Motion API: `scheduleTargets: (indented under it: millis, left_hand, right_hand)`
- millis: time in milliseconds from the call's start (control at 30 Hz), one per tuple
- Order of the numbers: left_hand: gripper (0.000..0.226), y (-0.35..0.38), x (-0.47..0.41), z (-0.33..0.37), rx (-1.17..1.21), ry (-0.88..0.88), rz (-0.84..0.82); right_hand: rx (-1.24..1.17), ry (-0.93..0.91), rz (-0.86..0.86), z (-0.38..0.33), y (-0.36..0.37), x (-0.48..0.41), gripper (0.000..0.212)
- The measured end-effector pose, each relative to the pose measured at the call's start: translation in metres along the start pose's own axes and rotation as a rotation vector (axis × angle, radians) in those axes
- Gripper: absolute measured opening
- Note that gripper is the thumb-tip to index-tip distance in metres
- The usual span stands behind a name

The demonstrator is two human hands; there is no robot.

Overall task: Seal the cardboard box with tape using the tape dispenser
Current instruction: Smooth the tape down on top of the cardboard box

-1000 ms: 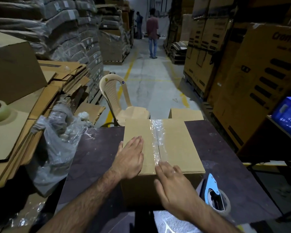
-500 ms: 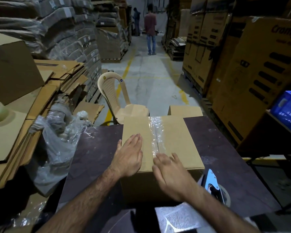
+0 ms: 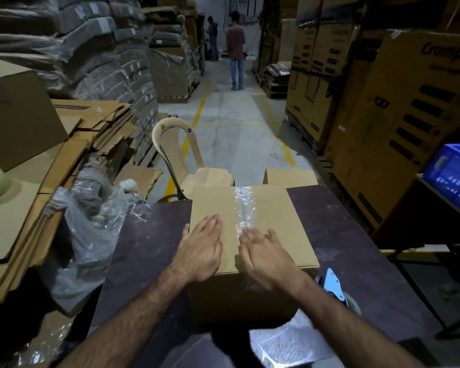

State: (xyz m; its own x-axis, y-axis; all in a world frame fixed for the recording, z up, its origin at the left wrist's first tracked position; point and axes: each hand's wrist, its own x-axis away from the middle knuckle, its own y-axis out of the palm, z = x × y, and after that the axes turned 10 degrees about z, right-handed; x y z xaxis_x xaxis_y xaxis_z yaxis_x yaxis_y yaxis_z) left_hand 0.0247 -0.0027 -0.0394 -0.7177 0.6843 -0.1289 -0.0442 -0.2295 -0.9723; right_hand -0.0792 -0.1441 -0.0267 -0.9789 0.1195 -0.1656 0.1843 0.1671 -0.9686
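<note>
1. Two hands lie flat on top of the cardboard box, and neither holds anything. The left hand rests with straight fingers on the left flap. The right hand presses the near end of the tape strip, and its fingers are blurred.
2. One tape dispenser lies unheld on the worktop, just beside the box's near right corner and partly hidden by the right forearm.
3. Along the centre seam we see the clear, wrinkled strip running from the near edge to the far edge. We judge the top seam taped, with only the pressing-down left. We cannot tell whether the strip's ends lap down the box's faces, and the other seams are hidden.
4. No print shows on the box top. Farther off on the right, a large carton reads "Crompt", cut off by the frame edge. The smaller line beneath it is too blurred for us to read.
</note>
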Motion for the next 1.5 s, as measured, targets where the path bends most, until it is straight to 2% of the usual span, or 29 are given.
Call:
scheduleTargets:
  millis: [133, 267, 333, 400, 533, 733, 900, 1033, 1133, 1300, 1500]
  left_hand:
    - [0.056, -0.002, 0.000, -0.002, -0.001, -0.004, -0.013]
    - [0.056, -0.002, -0.002, -0.003, 0.032, -0.006, -0.005]
    - [0.056, -0.001, -0.002, -0.002, 0.042, -0.011, 0.004]
    - [0.056, -0.001, -0.001, -0.001, 0.026, -0.017, 0.014]
    - [0.054, -0.005, 0.001, 0.005, -0.063, 0.025, 0.025]
    - [0.053, -0.009, -0.001, 0.009, -0.057, 0.206, -0.061]
    - [0.054, -0.003, -0.003, 0.011, -0.086, 0.225, -0.027]
    - [0.046, 0.001, -0.005, 0.010, 0.108, 0.135, 0.091]
    - [0.041, -0.001, -0.008, 0.014, 0.156, 0.109, 0.134]
    - [0.050, 0.001, -0.011, 0.014, -0.011, 0.203, 0.050]
    - [0.046, 0.003, -0.012, 0.010, 0.034, 0.262, 0.031]
  right_hand:
    - [0.038, 0.025, 0.002, 0.013, 0.012, -0.036, 0.052]
    - [-0.023, -0.101, 0.057, 0.005, -0.001, 0.011, 0.047]
    - [-0.079, -0.135, 0.108, 0.000, -0.008, 0.046, 0.053]
    - [-0.112, -0.138, 0.069, 0.003, -0.014, 0.063, 0.059]
    - [-0.089, -0.112, -0.011, 0.020, -0.026, 0.038, 0.045]
    - [-0.043, -0.096, -0.052, 0.047, -0.011, -0.006, 0.047]
    - [-0.145, -0.084, 0.002, 0.051, -0.013, -0.002, 0.036]
    - [-0.193, -0.089, 0.045, 0.053, -0.009, -0.001, 0.030]
    - [-0.245, -0.067, 0.102, 0.052, -0.009, -0.003, 0.027]
    - [-0.209, -0.062, 0.087, 0.057, -0.001, -0.005, 0.033]
    - [-0.160, -0.053, 0.095, 0.059, 0.002, -0.003, 0.031]
